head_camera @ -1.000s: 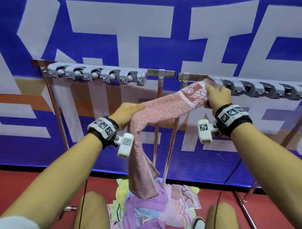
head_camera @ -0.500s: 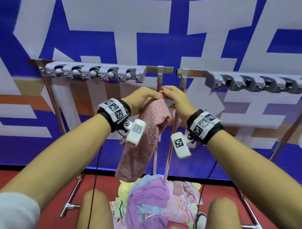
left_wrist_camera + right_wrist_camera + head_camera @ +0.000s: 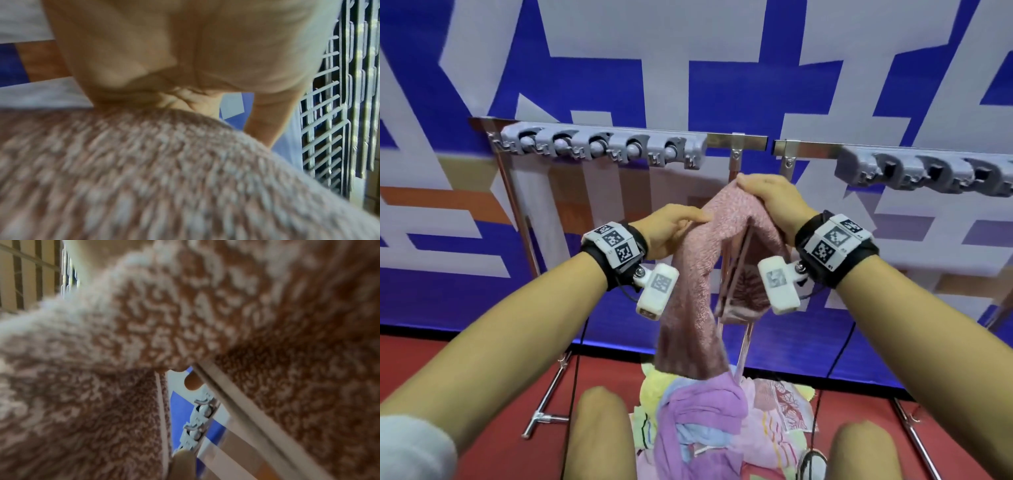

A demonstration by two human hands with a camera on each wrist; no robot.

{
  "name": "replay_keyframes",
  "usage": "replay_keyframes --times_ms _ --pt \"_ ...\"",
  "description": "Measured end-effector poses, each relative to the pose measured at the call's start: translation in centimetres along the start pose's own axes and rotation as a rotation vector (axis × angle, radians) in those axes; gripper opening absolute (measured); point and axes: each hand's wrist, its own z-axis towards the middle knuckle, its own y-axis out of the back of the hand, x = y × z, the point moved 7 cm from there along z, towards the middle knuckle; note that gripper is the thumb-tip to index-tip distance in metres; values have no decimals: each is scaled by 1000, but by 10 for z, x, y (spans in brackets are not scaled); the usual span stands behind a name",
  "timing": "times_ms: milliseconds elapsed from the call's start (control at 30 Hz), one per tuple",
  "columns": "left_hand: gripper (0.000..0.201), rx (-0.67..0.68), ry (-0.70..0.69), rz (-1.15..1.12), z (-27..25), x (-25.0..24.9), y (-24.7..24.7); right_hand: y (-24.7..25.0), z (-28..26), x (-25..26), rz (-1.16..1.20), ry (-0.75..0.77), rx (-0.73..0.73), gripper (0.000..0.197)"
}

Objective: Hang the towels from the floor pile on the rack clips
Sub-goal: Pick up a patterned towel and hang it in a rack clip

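Head view, centre: left hand point(image 3: 671, 229) & right hand point(image 3: 770, 198) both grip speckled pink terry towel point(image 3: 688, 308); grey plastic clip rows point(image 3: 602, 149) upper frame; writing unreadable.

A pink-and-white flecked terry towel point(image 3: 697, 274) hangs folded over in mid-air below the gap between the two clip rows, its peak at 12 o'clock and two tails drooping toward 6 o'clock; the right tail shows a leaf-print border. The heap of pastel towels on the red floor point(image 3: 705, 421) lies at 6 o'clock. Two rows of grey plastic rack clips sit on the metal rail, one at 10 o'clock point(image 3: 602, 149), one at 2 o'clock point(image 3: 924, 173), all bare.
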Motion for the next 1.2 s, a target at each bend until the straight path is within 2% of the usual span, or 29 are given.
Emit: replay_keyframes --times_ms 67,167,267,333,433,500,533,567,667,733,800,867,933,1000,1033,1133,1200 --pt "19 -17 34 -75 1 -1 7 18 4 -7 87 -52 -70 17" --pt "26 -59 -21 -207 4 -17 10 25 1 -29 180 -218 -85 12" --pt "23 -38 -60 -197 11 -32 0 3 -5 -40 130 -317 83 9" --pt "25 -13 -63 -148 14 -36 -6 -21 -9 -39 138 -364 226 19" --pt "20 -7 -60 -98 16 -39 -7 -34 -2 -32 275 -366 274 25" --pt "34 -50 -65 -68 18 -37 1 -39 3 -25 350 -368 311 38" --pt "44 -79 -85 -53 19 -38 5 -42 6 -24 340 -359 329 37" --pt "47 -96 -124 -23 21 -39 8 -45 8 -20 300 -346 345 31" --pt "7 -169 -275 166 22 -51 13 -50 16 -17 181 -308 319 21" --pt "14 -210 -328 270 27 -52 21 -50 22 -16 187 -284 283 8" --pt "12 -302 -388 351 27 -55 32 -49 28 -13 226 -254 245 10" --pt "10 -423 -392 265 22 -49 49 -45 34 -12 229 -247 181 8" --pt "15 -471 -422 176 16 -40 62 -38 43 -15 212 -258 111 20" --pt "11 -451 -432 115 12 -32 66 -35 53 -15 217 -264 58 30" --pt "14 -419 -444 112 9 -31 63 -36 57 -14 226 -262 37 31" --pt "56 -298 -559 149 3 -34 48 -38 69 -13 259 -250 -34 29" --pt "71 -303 -573 178 3 -35 48 -39 75 -14 274 -246 -64 28"
